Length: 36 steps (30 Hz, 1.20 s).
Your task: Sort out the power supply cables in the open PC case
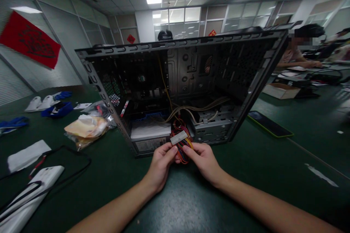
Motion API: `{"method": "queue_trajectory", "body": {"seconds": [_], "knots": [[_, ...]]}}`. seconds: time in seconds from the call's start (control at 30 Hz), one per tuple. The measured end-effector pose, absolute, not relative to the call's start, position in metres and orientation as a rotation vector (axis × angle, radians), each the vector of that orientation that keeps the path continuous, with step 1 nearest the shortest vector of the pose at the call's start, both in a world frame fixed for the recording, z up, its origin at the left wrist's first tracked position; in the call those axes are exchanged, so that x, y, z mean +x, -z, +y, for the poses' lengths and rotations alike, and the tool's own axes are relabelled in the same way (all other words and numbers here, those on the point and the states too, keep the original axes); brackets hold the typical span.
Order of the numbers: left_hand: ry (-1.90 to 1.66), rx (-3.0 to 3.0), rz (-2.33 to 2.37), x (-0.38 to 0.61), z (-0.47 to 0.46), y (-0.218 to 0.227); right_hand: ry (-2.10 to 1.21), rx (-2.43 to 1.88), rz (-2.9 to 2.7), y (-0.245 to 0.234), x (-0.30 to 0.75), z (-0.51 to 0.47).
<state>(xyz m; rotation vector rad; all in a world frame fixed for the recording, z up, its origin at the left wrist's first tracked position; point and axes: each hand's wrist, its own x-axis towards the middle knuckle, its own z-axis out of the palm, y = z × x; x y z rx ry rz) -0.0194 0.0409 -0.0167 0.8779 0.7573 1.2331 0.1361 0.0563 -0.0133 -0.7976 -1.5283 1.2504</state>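
Note:
An open computer case (180,45) stands on the green table, its inside facing me. In front of its lower edge, my left hand (163,160) and my right hand (203,158) pinch a bundle of coloured power cables (183,156) between thumbs and fingers. A wide white connector (179,137) tops the bundle, just above my thumbs. Inside the case, grey cables (188,108) run to the right over a metal drive cage (216,127). A power supply (150,145) sits low on the left, with white paper (150,130) above it.
On the left lie a white power strip (41,189) with black cables, a plastic bag (87,127), a blue tray (57,109) and blue gloves (13,123). A dark flat phone-like object (269,123) and a cardboard box (281,90) are on the right. Another person (298,54) sits behind.

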Motion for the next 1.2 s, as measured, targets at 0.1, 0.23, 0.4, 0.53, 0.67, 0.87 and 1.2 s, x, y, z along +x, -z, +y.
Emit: {"method": "queue_trajectory", "body": {"seconds": [0.1,0.23,0.4,0.53,0.67,0.87,1.2], "knots": [[-1.174,0.824,0.651,-0.02,0.042,0.017,-1.278,-0.777,-1.501,0.014,0.135,0.056],[-1.132,0.821,0.601,-0.021,0.043,0.018,-1.32,-0.776,-1.474,0.018,0.135,0.057],[-1.14,0.857,0.628,-0.021,0.043,0.021,-1.265,-0.774,-1.546,0.018,0.137,0.058],[-1.135,0.859,0.619,-0.021,0.043,0.021,-1.272,-0.778,-1.546,0.018,0.137,0.059],[-1.112,0.878,0.625,-0.022,0.044,0.019,-1.315,-0.774,-1.517,0.019,0.136,0.059],[-1.095,0.902,0.625,-0.022,0.044,0.017,-1.318,-0.75,-1.521,0.022,0.139,0.059],[-1.108,0.875,0.617,-0.02,0.041,0.014,-1.37,-0.709,-1.49,0.034,0.146,0.063]]}}
